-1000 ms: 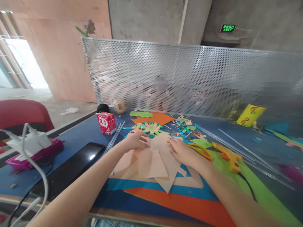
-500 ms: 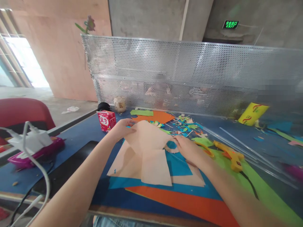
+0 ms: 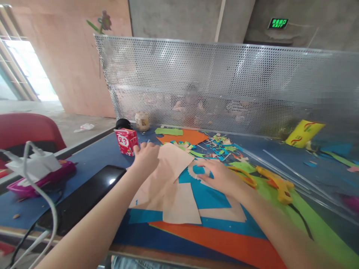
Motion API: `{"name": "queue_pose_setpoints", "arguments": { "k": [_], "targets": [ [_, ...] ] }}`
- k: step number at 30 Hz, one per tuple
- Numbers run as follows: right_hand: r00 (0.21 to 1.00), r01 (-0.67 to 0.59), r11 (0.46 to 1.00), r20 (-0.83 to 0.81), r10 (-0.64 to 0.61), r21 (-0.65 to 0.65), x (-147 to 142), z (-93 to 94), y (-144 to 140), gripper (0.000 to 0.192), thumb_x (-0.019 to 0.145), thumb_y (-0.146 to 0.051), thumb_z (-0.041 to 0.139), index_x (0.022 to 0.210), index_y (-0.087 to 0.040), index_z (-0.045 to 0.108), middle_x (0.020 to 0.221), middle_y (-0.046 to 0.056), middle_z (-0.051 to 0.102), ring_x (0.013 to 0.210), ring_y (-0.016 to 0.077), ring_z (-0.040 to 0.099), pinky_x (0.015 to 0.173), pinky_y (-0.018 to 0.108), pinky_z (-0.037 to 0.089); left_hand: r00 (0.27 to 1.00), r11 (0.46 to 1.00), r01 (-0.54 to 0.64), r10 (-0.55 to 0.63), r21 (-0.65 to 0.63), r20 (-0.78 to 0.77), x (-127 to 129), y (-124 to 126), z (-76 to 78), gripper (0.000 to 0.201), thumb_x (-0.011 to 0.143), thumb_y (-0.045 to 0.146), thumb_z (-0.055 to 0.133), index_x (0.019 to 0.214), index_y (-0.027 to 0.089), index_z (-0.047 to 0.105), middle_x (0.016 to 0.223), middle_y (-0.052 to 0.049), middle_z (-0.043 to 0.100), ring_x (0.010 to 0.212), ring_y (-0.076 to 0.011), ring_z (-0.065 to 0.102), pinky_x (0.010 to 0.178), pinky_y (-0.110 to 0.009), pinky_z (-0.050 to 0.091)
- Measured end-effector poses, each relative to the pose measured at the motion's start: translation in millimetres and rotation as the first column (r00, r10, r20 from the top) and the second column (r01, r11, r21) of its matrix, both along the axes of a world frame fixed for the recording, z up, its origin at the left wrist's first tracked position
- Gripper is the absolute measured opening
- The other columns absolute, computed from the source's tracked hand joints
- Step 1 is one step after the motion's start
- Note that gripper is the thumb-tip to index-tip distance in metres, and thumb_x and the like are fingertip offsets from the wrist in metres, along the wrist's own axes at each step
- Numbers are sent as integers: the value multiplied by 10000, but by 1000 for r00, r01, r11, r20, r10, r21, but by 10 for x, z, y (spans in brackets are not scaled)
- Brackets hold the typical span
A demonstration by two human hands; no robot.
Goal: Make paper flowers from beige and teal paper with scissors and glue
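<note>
My left hand [image 3: 146, 156] rests on the left edge of a cream paper sheet [image 3: 171, 164], fingers spread and pointing toward a red printed box [image 3: 126, 142]. To the right, my right hand [image 3: 220, 177] hovers with thumb and index finger apart, beside a cream paper ring [image 3: 193, 172] with a toothed outer edge. Nothing shows between those fingers. A folded-looking flap of the cream sheet reaches toward me. Blue paper [image 3: 209, 196] lies under the ring, and more cream and blue sheets are layered beneath.
A yellow glue gun [image 3: 277, 183] and yellow-handled scissors [image 3: 244, 177] lie on green paper [image 3: 314, 220] at right. Paper scraps [image 3: 224, 147] and clear sticks [image 3: 280, 170] are behind. A black phone [image 3: 84, 198] and a power strip [image 3: 42, 173] sit left. A perforated metal screen [image 3: 174, 74] borders the table.
My right hand has let go of the cream sheet and moved slightly right. The sheet has dropped flatter and shifted left, uncovering more of the ring. My left hand's fingers have spread out.
</note>
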State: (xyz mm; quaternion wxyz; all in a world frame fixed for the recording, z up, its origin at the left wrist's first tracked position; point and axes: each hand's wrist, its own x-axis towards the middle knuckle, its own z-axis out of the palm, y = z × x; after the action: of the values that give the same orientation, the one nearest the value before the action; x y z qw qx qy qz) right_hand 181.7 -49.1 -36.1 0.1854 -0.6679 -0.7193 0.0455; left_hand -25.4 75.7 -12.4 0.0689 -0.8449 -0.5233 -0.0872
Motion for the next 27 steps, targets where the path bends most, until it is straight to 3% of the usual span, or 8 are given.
{"name": "queue_pose_setpoints", "arguments": {
  "k": [3,6,9,12,15,19,25,27],
  "targets": [
    [971,-231,969,-89,224,-82,-112,-21,-50,636,724,-527,629,1261,-213,493,1306,93,513,1233,268,413,1003,410,340,962,962,269,-271,-54,-42,99,-51,-83,473,811,236,461,1284,215,457,1413,-104,391,1307,-302,303,1007,-515,255],
    [949,-314,935,-75,305,-166,-195,-40,-79,770,656,-542,688,1306,-207,447,1334,97,485,1276,301,337,1052,480,247,890,860,417,-452,-293,-61,121,-101,-146,544,856,387,406,1375,249,320,1490,-84,247,1358,-327,192,1007,-566,231],
    [959,-284,940,-59,278,-191,-209,-41,-71,682,675,-482,700,1267,-216,487,1289,97,516,1244,303,362,1046,510,227,888,825,375,-450,-423,-91,100,-185,-103,498,865,432,383,1329,254,393,1423,-105,380,1303,-354,306,971,-630,218],
    [965,-258,945,-99,243,-198,-197,-34,-62,679,673,-422,719,1272,-216,474,1285,103,503,1245,290,354,1038,483,256,918,887,337,-384,-317,-97,80,-273,11,424,883,382,368,1230,185,511,1211,-154,583,1156,-321,485,959,-569,267],
    [953,-264,956,-190,238,-129,-195,-48,-62,620,720,-277,687,1284,-204,440,1244,93,511,1192,235,409,994,395,338,932,907,353,-361,-228,9,71,-311,98,469,881,427,359,1209,140,533,1102,-162,633,1059,-303,549,905,-460,351],
    [905,-229,973,-361,224,31,-179,-110,-23,388,809,-121,496,1167,-265,523,940,16,598,892,149,564,833,314,450,900,783,435,-365,-445,238,77,-274,104,653,699,615,537,1180,174,565,925,-76,695,877,-249,616,702,-290,429],
    [755,88,972,-651,78,218,-38,-91,103,159,791,-234,505,945,-201,532,838,33,593,773,156,609,702,294,519,763,756,593,-417,-279,494,154,-141,-58,255,590,437,700,597,190,635,570,-2,581,564,-166,528,475,-236,304],
    [840,132,963,-542,18,236,61,-14,100,202,834,-253,456,1022,-199,503,948,69,613,847,171,618,742,311,517,736,766,574,-327,-289,593,184,-83,-133,302,600,381,698,457,185,518,447,19,473,487,-142,478,445,-238,258]
  ]
}}
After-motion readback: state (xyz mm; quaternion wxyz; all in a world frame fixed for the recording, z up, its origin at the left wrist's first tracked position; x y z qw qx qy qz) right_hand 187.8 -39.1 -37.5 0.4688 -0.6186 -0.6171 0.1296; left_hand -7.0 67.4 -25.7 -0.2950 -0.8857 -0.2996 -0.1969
